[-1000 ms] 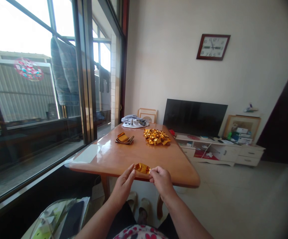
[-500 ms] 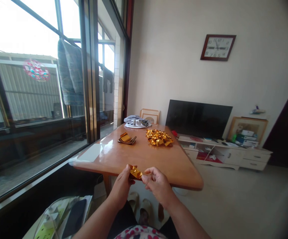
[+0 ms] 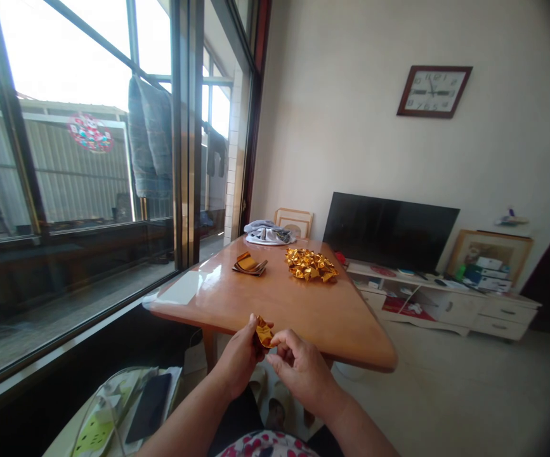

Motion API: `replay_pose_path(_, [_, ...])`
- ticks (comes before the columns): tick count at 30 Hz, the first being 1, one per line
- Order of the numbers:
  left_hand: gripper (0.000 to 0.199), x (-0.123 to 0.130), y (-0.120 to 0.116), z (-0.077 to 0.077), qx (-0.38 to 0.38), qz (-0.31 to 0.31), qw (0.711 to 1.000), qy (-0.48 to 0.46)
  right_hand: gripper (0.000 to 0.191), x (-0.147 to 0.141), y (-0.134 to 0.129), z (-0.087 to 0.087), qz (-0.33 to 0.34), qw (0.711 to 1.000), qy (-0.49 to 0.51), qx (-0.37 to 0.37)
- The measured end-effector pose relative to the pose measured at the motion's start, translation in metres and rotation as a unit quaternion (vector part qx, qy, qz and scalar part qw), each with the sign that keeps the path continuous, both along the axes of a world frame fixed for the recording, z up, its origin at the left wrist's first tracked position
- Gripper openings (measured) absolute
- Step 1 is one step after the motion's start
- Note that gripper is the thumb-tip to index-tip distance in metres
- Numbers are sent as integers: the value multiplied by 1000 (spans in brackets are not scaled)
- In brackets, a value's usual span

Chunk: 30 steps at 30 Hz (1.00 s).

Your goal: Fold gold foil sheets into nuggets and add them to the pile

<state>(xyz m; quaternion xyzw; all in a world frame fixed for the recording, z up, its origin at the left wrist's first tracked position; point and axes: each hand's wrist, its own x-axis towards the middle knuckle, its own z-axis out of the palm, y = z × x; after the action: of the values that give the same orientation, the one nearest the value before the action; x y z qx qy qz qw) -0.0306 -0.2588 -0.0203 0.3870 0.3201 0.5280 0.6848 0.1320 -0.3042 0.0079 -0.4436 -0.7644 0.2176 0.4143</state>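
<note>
A partly folded piece of gold foil paper (image 3: 264, 333) is held up just in front of the table's near edge. My left hand (image 3: 237, 358) grips it from the left, the thumb along its side. From the right, my right hand (image 3: 303, 371) has curled fingers at the foil's lower right edge, its index fingertip touching it. Further back on the table (image 3: 275, 301) lies a heap of folded gold foil pieces (image 3: 310, 265). To the left of the heap is a small stack of flat gold paper sheets (image 3: 249, 263).
Grey and white cloth (image 3: 269, 233) lies at the table's far end. A white sheet (image 3: 184, 289) rests at its left edge. Lower left, a phone (image 3: 150, 406) and a green power strip (image 3: 94, 431) sit on a stand. A television (image 3: 389, 230) is on a low cabinet.
The view has turned slightly left, so the room sits further right. In my hands the foil has gone from a longer strip stretched between them to a more bunched, tilted piece, with the hands closer together.
</note>
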Motion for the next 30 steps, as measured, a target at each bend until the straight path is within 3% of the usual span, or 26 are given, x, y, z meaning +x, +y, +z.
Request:
replay_pose_path(6, [60, 1, -2, 1, 17, -26, 999, 21, 2, 0, 3, 1, 18, 999, 49, -2])
replay_pose_path(14, [58, 3, -5, 9, 21, -61, 998, 28, 14, 5, 2, 10, 66, 983, 128, -114])
replay_pose_path(20, [66, 3, -6, 10, 16, -64, 998, 6, 23, 8, 6, 8, 64, 970, 170, -165])
replay_pose_path(25, [56, -8, -9, 10, 64, -83, 994, 32, 29, 13, 12, 8, 31, 970, 188, -150])
replay_pose_path(30, [61, -10, -13, 19, 140, -135, 979, 63, 23, 16, 12, 6, -4, 984, 140, -107])
